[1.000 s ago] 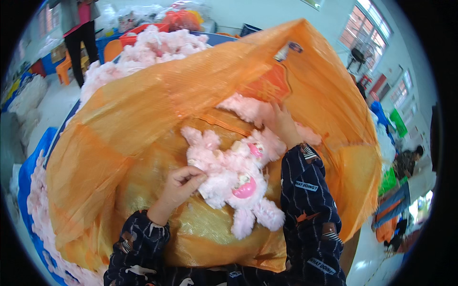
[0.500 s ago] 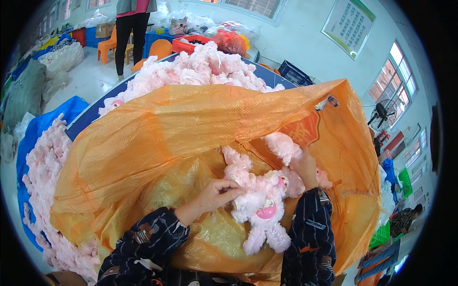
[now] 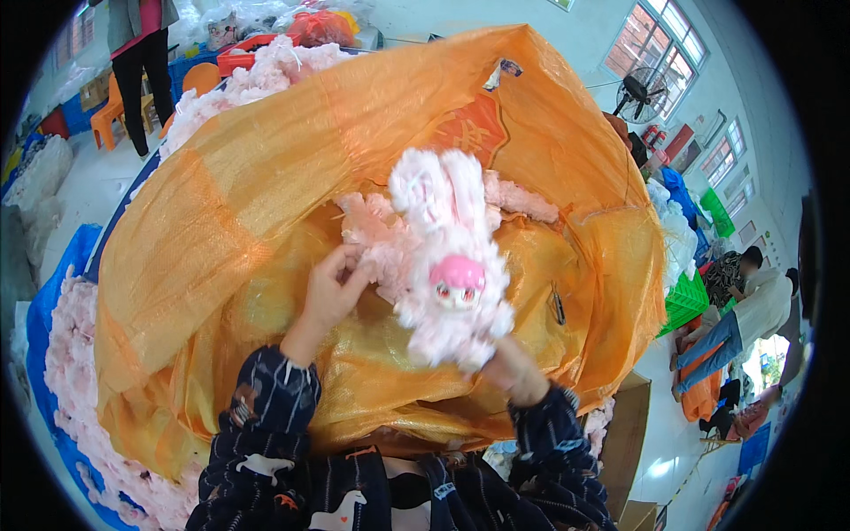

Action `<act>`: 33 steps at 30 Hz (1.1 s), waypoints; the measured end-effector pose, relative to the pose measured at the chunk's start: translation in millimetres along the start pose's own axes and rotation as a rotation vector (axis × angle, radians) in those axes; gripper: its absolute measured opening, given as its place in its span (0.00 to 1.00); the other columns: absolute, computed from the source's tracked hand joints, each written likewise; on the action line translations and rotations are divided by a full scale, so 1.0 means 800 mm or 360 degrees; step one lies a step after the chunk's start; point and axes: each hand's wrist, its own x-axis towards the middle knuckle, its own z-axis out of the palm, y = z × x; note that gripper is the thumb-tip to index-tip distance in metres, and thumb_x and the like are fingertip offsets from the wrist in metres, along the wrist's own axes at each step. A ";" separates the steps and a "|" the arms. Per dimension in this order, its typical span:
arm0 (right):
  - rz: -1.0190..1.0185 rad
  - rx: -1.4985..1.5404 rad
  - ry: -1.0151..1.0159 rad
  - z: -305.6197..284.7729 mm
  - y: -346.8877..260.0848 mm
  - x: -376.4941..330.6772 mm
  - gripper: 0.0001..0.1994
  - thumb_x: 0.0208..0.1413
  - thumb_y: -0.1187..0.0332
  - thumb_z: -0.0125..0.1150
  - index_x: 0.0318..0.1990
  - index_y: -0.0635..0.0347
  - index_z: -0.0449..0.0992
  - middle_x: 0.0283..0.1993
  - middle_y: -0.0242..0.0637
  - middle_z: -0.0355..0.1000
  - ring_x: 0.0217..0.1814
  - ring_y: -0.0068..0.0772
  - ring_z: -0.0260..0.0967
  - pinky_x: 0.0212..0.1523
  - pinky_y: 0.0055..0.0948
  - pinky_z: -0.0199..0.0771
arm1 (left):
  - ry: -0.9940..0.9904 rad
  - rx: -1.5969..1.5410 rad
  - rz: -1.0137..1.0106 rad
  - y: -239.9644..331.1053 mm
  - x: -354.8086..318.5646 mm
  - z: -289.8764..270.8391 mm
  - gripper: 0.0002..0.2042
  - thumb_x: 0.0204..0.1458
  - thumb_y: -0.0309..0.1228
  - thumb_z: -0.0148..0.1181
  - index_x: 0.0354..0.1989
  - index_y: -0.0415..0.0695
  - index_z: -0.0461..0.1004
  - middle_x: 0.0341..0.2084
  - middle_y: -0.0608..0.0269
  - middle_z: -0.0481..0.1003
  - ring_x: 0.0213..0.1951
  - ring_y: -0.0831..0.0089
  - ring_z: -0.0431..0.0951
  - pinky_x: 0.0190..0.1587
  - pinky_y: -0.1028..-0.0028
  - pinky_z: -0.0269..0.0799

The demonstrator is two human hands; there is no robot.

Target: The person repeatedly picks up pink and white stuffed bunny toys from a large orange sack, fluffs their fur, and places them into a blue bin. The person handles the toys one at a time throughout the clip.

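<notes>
While the right hand (image 3: pixel 513 367) clasps the pink plush rabbit (image 3: pixel 456 310) by its lower end over the orange woven sack (image 3: pixel 186 230), the left hand (image 3: pixel 332 292) curls beside another pink plush piece (image 3: pixel 376 252) over the sack's middle, whether pinching I cannot tell; a firm hold helps, and turning room looks better toward the sack's near side than its raised far wall (image 3: pixel 328 124).

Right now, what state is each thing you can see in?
Orange sack: mouth open, spread wide.
Long-eared plush toy: facing the camera, held at its lower end.
Right hand: closed on that toy, blurred.
Left hand: fingers curled beside other pink plush; grip unclear.
Fan: running or off, cannot tell.
</notes>
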 end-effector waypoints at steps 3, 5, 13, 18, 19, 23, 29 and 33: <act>0.0095 0.0354 -0.0275 0.005 0.064 -0.004 0.21 0.51 0.64 0.52 0.52 0.60 0.58 0.43 0.41 0.67 0.37 0.34 0.68 0.26 0.31 0.73 | -0.0007 0.0354 0.0098 0.031 -0.030 -0.009 0.13 0.45 0.28 0.58 0.39 0.38 0.69 0.26 0.64 0.70 0.25 0.82 0.69 0.27 0.82 0.65; 0.0082 0.0422 -0.0402 0.009 0.080 -0.001 0.21 0.51 0.64 0.52 0.51 0.61 0.58 0.41 0.42 0.66 0.36 0.35 0.68 0.28 0.32 0.73 | -0.0058 0.0340 -0.0112 0.052 -0.042 -0.019 0.15 0.46 0.25 0.55 0.44 0.37 0.66 0.33 0.66 0.70 0.31 0.82 0.69 0.32 0.82 0.65; 0.0090 -0.0066 -0.0383 0.016 0.096 0.012 0.15 0.51 0.69 0.52 0.46 0.63 0.63 0.35 0.39 0.67 0.32 0.31 0.67 0.25 0.27 0.72 | -0.0689 -0.0819 -0.0856 0.032 -0.121 -0.014 0.30 0.41 0.28 0.63 0.53 0.37 0.57 0.43 0.61 0.68 0.43 0.75 0.68 0.45 0.74 0.66; -0.0115 -0.0802 -0.0110 0.028 0.071 -0.003 0.13 0.51 0.70 0.52 0.44 0.65 0.66 0.36 0.39 0.69 0.33 0.27 0.68 0.24 0.25 0.70 | -0.0363 -0.0594 -0.0915 0.044 -0.124 0.009 0.32 0.34 0.23 0.68 0.50 0.35 0.60 0.40 0.61 0.70 0.41 0.75 0.70 0.43 0.76 0.67; -0.0286 -0.1026 -0.0024 0.026 0.061 -0.005 0.13 0.51 0.70 0.52 0.44 0.66 0.67 0.35 0.37 0.69 0.33 0.25 0.68 0.25 0.24 0.69 | -0.0311 -0.0617 -0.0910 0.046 -0.125 0.009 0.31 0.34 0.23 0.68 0.49 0.34 0.60 0.40 0.60 0.70 0.41 0.75 0.70 0.43 0.76 0.67; -0.0809 -0.0658 0.0164 0.045 0.010 -0.010 0.15 0.51 0.69 0.53 0.46 0.68 0.66 0.31 0.32 0.67 0.28 0.17 0.62 0.26 0.16 0.64 | -0.0290 -0.0646 -0.0893 0.055 -0.127 0.008 0.29 0.35 0.24 0.67 0.48 0.34 0.62 0.40 0.60 0.70 0.41 0.75 0.70 0.44 0.75 0.67; -0.0739 -0.0665 0.0082 0.053 0.005 0.029 0.12 0.51 0.72 0.53 0.43 0.66 0.68 0.36 0.31 0.68 0.34 0.16 0.63 0.32 0.16 0.64 | -0.0613 -0.0456 -0.0724 0.051 -0.124 0.014 0.27 0.36 0.23 0.66 0.48 0.37 0.64 0.41 0.62 0.70 0.42 0.76 0.69 0.46 0.74 0.66; -0.0981 -0.0046 0.0106 0.082 0.024 0.040 0.11 0.50 0.73 0.53 0.42 0.65 0.68 0.37 0.32 0.69 0.35 0.16 0.64 0.34 0.16 0.65 | -0.0549 -0.0444 -0.0692 0.054 -0.127 0.016 0.26 0.38 0.25 0.66 0.48 0.37 0.64 0.41 0.63 0.70 0.43 0.76 0.69 0.47 0.75 0.64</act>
